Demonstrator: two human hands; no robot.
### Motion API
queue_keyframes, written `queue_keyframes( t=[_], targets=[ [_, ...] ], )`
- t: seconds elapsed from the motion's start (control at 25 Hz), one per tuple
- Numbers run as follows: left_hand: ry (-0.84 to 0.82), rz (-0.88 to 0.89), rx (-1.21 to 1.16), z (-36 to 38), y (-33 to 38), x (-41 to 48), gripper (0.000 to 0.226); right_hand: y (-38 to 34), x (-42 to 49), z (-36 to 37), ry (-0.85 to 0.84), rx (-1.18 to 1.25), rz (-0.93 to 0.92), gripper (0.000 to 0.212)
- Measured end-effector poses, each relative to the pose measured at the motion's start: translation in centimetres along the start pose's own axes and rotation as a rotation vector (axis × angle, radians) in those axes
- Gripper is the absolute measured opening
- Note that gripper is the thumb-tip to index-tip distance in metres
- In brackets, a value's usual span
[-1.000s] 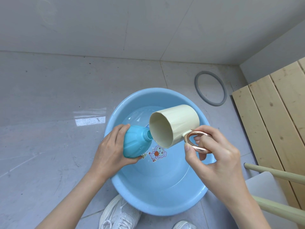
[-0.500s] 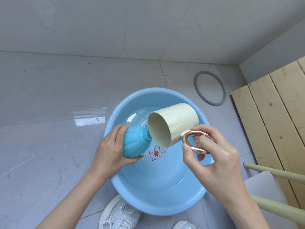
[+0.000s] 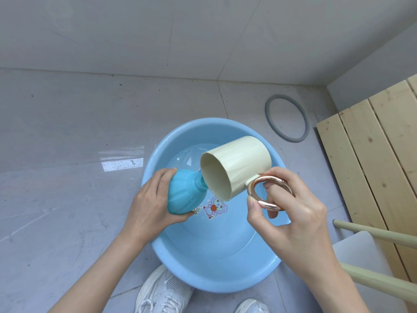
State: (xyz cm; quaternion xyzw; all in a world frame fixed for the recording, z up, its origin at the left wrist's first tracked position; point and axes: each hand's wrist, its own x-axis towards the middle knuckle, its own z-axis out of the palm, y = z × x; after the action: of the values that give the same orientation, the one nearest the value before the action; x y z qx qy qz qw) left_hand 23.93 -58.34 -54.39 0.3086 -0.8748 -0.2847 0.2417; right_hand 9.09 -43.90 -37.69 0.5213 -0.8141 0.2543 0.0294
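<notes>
Mug (image 3: 241, 164): smooth cream cylinder, glossy rose-gold ring handle; tipped sideways at frame centre over the basin.
Bottle (image 3: 186, 194): teal translucent plastic, bulbous – its threaded neck at the mug's rim.
Left hand (image 3: 150, 203): wrapped round the bottle.
Right hand (image 3: 291, 213): fingers curled through the handle.
Basin (image 3: 171, 263): round pale-blue plastic.

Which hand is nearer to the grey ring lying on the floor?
Right. The right hand, holding the mug by its handle, is directly on the person's side of the ring. The left hand, gripping the blue bottle, is farther away, off to the ring's left.
</notes>
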Motion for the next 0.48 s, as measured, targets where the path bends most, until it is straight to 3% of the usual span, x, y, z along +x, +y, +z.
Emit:
queue_keyframes(
  t=[0.48],
  targets=[
    [0.000,0.000,0.004,0.05,-0.10,-0.09,0.096,-0.23,0.15,0.01,0.007,-0.010,-0.038,0.035]
  ],
)
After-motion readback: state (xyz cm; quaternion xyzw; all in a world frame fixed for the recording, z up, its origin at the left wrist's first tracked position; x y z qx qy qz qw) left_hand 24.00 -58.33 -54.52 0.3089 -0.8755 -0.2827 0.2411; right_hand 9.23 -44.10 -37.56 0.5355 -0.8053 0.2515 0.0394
